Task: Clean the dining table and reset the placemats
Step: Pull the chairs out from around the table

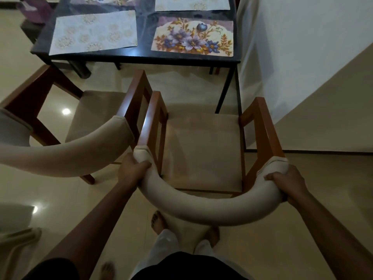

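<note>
The person stands behind a wooden chair (201,150) and holds its curved, padded back with both hands. The left hand (132,170) grips the left end of the padding, the fingers curled around it from outside and the thumb lying on top. The right hand (288,182) grips the right end in the same way, with the fingers wrapped over the cloth. Both arms are stretched forward. The chair faces the dining table (145,27), a little apart from its near edge.

The dark table top carries four placemats. A flowered placemat (192,37) lies at the near right corner, flat and almost parallel to the edge. A pale placemat (94,32) with a faint round pattern lies at the near left, slightly turned. Behind them, two more mats are cut by the top of the view: a pale one (191,4) on the right and a flowered one (96,0) on the left.

A second chair (96,122) of the same kind stands just beside the first, on its left. The person's bare feet (158,221) rest on the shiny tiled floor (262,249).
</note>
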Motion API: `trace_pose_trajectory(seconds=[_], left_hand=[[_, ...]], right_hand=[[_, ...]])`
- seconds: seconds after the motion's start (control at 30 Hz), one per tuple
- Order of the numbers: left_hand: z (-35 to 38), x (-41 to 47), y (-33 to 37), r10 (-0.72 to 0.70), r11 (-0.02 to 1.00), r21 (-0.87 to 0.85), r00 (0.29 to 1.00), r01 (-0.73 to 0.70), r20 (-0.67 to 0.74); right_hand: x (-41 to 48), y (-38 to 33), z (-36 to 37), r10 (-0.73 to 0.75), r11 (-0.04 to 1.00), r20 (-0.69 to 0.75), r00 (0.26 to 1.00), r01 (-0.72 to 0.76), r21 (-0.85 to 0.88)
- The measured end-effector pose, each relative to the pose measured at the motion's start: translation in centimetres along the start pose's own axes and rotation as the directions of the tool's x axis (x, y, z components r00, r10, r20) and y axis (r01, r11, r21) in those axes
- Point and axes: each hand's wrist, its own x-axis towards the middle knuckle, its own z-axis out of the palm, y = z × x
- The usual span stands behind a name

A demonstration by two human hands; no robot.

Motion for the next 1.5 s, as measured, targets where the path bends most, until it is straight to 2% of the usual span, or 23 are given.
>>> trace_pose_trajectory(seconds=[0.07,0.17,0.4,0.77,1.1,1.23,1.37,1.5], left_hand=[[-0.5,1.6,0.7,0.007,1.000,-0.010,1.000,-0.007,0.000],[-1.0,4.1,1.7,-0.008,1.000,-0.006,1.000,0.008,0.004],[-1.3,9.2,3.6,-0.024,1.000,0.009,1.000,0.024,-0.012],[-1.6,10.8,5.1,-0.044,0.999,-0.018,0.998,0.043,-0.046],[-1.6,12.0,5.8,-0.063,0.998,0.027,0.998,0.063,-0.019],[-1.7,12.7,5.9,-0.121,0.991,0.051,0.992,0.120,0.023],[-1.8,12.0,5.7,-0.123,0.991,0.051,0.992,0.121,0.038],[-1.3,10.1,5.0,-0.112,0.994,-0.005,0.993,0.113,0.034]], right_hand=[[2.0,-1.0,1.3,0.018,0.999,-0.020,1.000,-0.018,-0.036],[6.3,-1.6,2.6,-0.017,0.999,0.029,0.999,0.018,-0.031],[5.8,-6.0,1.8,-0.098,0.995,0.127,0.987,0.093,0.042],[7.0,-8.3,2.6,-0.113,0.993,0.152,0.982,0.106,0.052],[6.5,-9.7,2.8,-0.098,0.993,0.149,0.984,0.085,0.087],[6.2,-9.6,2.9,-0.086,0.992,0.131,0.988,0.073,0.103],[5.7,-9.5,3.4,-0.105,0.993,0.111,0.988,0.098,0.070],[4.5,-9.4,3.9,-0.164,0.984,0.073,0.984,0.168,-0.054]])
